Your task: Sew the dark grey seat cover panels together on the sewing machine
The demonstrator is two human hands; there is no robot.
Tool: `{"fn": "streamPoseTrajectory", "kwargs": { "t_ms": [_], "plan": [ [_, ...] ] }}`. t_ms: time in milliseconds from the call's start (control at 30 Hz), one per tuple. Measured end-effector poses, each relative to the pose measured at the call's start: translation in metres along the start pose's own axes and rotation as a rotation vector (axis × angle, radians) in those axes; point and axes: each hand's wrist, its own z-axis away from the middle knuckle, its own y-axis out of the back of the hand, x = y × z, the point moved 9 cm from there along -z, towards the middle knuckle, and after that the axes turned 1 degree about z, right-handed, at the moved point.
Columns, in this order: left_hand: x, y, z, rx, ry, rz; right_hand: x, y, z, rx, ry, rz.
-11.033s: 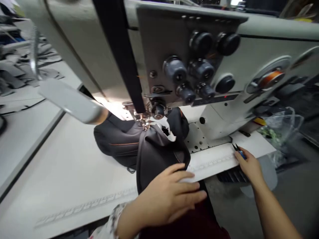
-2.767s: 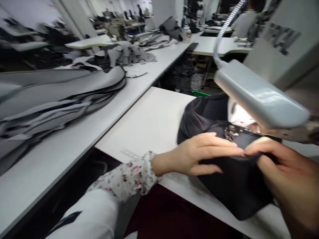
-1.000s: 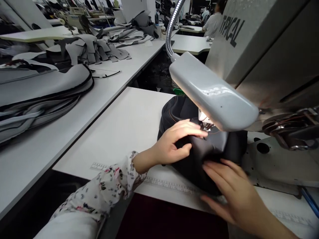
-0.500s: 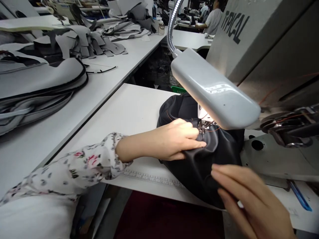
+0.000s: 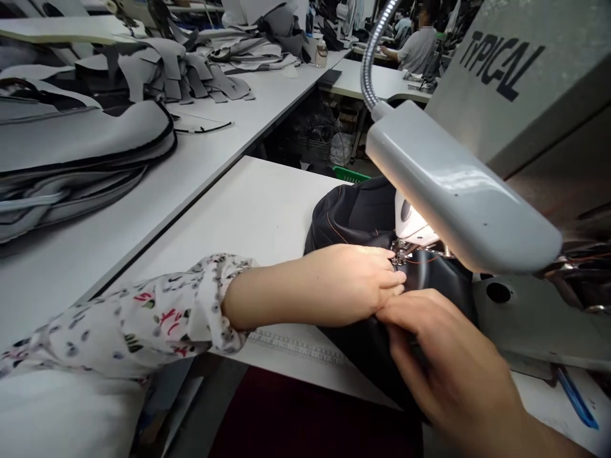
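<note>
A black leather-like cover [image 5: 356,219] with orange stitching lies bunched under the presser foot [image 5: 401,252] of a sewing machine [image 5: 482,114]. My left hand [image 5: 356,283] is on the cover just left of the foot, its fingers bent and closed on the material by the needle area. Close against it, my right hand [image 5: 449,356] pinches the cover's near part; the fingertips are partly hidden. An orange thread runs at the foot. The machine's lamp [image 5: 458,184] hangs over the work and hides part of the machine head.
A ruler strip [image 5: 296,346] is printed along the front of the white tabletop [image 5: 258,210]. Grey cut pieces [image 5: 167,70] and a grey padded cover [image 5: 86,140] lie on the left table. A blue tool [image 5: 577,397] lies at right. A person [image 5: 419,48] sits far back.
My right hand has moved left and closed on the cover beside my left hand. My left hand's outstretched index finger has drawn in. The camera view has shifted slightly.
</note>
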Motion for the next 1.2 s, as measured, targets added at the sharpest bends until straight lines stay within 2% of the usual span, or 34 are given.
{"fn": "streamPoseTrajectory", "kwargs": {
  "t_ms": [67, 167, 233, 300, 467, 533, 600, 700, 767, 833, 900, 967, 1067, 1200],
  "plan": [
    [-0.002, -0.002, -0.002, -0.029, -0.039, 0.029, -0.007, -0.001, 0.006, -0.020, 0.040, 0.091],
    [-0.014, -0.001, -0.004, -0.124, -0.101, 0.193, -0.016, -0.002, 0.014, -0.056, 0.100, 0.306],
    [-0.021, 0.001, -0.005, -0.172, -0.126, 0.260, -0.017, -0.001, 0.019, -0.052, 0.092, 0.401],
    [-0.021, 0.003, -0.007, -0.177, -0.130, 0.237, -0.015, -0.003, 0.025, -0.038, 0.072, 0.439],
    [-0.001, -0.001, -0.005, -0.067, -0.042, 0.050, -0.009, -0.016, 0.038, -0.019, 0.086, 0.380],
    [0.005, -0.001, -0.002, -0.043, -0.052, 0.019, -0.012, -0.019, 0.036, -0.006, 0.102, 0.344],
    [0.003, 0.000, -0.001, -0.052, -0.092, 0.069, -0.018, -0.015, 0.027, 0.012, 0.091, 0.314],
    [-0.015, 0.008, -0.003, -0.071, -0.101, 0.216, -0.018, -0.001, 0.010, 0.013, 0.029, 0.277],
    [-0.028, 0.012, -0.006, -0.083, -0.076, 0.281, -0.008, 0.011, 0.003, 0.008, -0.031, 0.291],
    [-0.033, 0.015, -0.008, -0.059, -0.073, 0.326, 0.010, 0.021, 0.004, 0.025, -0.074, 0.320],
    [-0.028, 0.017, -0.008, 0.010, -0.102, 0.336, 0.027, 0.020, 0.008, -0.003, -0.050, 0.297],
    [-0.019, 0.016, -0.005, 0.065, -0.124, 0.287, 0.039, 0.009, 0.015, -0.068, 0.003, 0.234],
    [-0.008, 0.010, 0.001, 0.068, -0.121, 0.200, 0.044, 0.002, 0.020, -0.076, 0.042, 0.184],
    [-0.008, 0.009, 0.004, 0.036, -0.132, 0.180, 0.038, 0.004, 0.016, -0.064, 0.025, 0.178]
  ]
}}
